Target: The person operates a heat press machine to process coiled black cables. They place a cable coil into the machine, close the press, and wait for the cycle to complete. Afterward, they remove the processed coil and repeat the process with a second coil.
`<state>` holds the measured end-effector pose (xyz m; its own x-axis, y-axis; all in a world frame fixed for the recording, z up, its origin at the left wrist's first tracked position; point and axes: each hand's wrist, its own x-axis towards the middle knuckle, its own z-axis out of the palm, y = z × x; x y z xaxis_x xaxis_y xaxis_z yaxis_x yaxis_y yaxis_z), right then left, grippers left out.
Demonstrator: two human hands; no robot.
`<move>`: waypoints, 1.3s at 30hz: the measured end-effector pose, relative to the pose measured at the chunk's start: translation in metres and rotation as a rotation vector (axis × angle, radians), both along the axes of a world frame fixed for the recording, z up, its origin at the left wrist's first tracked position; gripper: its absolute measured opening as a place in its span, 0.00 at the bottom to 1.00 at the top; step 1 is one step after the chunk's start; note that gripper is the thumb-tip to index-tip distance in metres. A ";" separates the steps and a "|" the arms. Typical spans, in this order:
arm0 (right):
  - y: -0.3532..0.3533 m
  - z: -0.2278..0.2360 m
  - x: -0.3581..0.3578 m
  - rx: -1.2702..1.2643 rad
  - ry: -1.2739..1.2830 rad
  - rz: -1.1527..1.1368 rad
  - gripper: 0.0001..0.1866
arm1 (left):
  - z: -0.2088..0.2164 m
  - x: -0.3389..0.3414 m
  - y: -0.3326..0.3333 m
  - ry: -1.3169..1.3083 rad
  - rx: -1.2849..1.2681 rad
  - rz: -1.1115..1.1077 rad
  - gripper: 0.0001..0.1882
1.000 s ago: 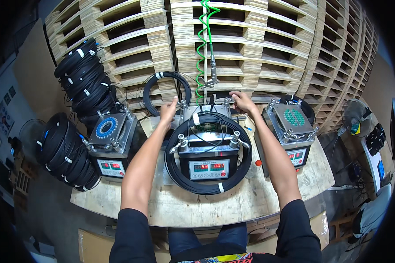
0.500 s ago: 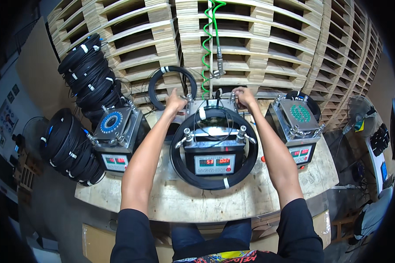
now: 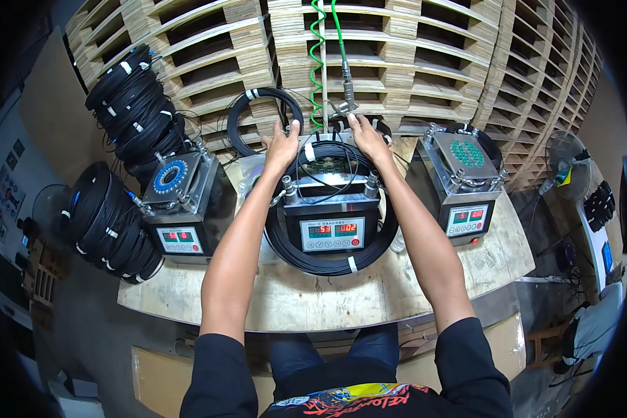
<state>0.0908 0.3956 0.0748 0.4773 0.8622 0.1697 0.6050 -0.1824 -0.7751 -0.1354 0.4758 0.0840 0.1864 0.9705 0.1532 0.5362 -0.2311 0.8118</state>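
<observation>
A boxy metal machine [image 3: 340, 203] with a lit red-digit panel stands before me, with metal posts at its corners. A black cable coil [image 3: 325, 265], banded with white tape, hangs around it. Thin cable strands cross the machine's top. At the back left corner, my left hand [image 3: 281, 150] has thumb and finger closed around a metal corner knob [image 3: 286, 130]. My right hand [image 3: 370, 141] is at the back right corner, fingers bent together; whatever they grip is hidden behind them. Another black coil [image 3: 238, 115] stands upright behind my left hand.
Similar machines stand to the left [image 3: 179, 238] and right [image 3: 465, 217] on the wooden table [image 3: 320, 303]. Stacked black coils [image 3: 111, 230] crowd the far left. A green coiled hose [image 3: 316, 63] and a metal air nozzle [image 3: 348, 90] hang before wooden pallets [image 3: 439, 66].
My view has shifted, so the machines sit slightly higher and farther left. Both hands stay at the back corners; the right wrist has turned, its fingers now pointing more away from me.
</observation>
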 end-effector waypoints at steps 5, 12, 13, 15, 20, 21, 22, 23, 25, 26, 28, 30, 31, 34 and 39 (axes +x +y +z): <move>-0.006 0.006 -0.006 -0.051 -0.058 -0.035 0.43 | 0.002 0.001 -0.003 0.093 0.014 -0.005 0.45; -0.006 0.002 -0.003 0.150 -0.044 0.083 0.38 | 0.003 0.000 -0.004 0.200 0.047 0.003 0.43; -0.007 0.000 -0.002 0.157 -0.040 0.082 0.38 | 0.002 0.000 -0.005 0.177 0.084 -0.001 0.42; -0.009 0.003 -0.006 0.176 -0.033 0.087 0.37 | -0.001 -0.001 -0.004 0.131 0.163 -0.004 0.42; -0.003 -0.008 0.005 0.221 -0.110 -0.028 0.31 | -0.005 -0.002 0.002 -0.022 0.259 -0.068 0.42; -0.004 -0.007 0.003 0.206 -0.157 -0.066 0.30 | -0.008 -0.005 0.007 -0.040 0.259 -0.090 0.42; -0.005 -0.007 0.001 0.200 -0.188 -0.056 0.30 | -0.012 -0.007 0.011 -0.063 0.271 -0.090 0.41; -0.008 -0.008 0.004 0.194 -0.221 -0.053 0.30 | -0.014 -0.006 0.011 -0.088 0.284 -0.097 0.41; -0.010 -0.010 0.004 0.212 -0.265 -0.066 0.35 | -0.018 -0.005 0.013 -0.103 0.279 -0.099 0.40; -0.013 -0.006 -0.001 0.196 -0.251 -0.048 0.35 | -0.019 -0.008 0.013 -0.091 0.262 -0.086 0.40; -0.017 0.004 -0.010 0.165 -0.225 -0.010 0.36 | -0.020 -0.013 0.013 -0.067 0.238 -0.060 0.39; -0.015 0.001 -0.002 0.213 -0.217 0.001 0.35 | -0.018 -0.009 0.009 -0.046 0.221 -0.056 0.40; -0.013 0.000 0.003 0.221 -0.191 0.013 0.35 | -0.016 -0.007 0.008 0.003 0.210 -0.035 0.40; -0.013 -0.001 0.001 0.250 -0.167 0.041 0.34 | -0.014 -0.010 0.004 0.020 0.193 -0.039 0.40; -0.012 -0.005 0.002 0.274 -0.171 0.052 0.30 | -0.012 -0.012 0.000 -0.095 0.218 -0.118 0.38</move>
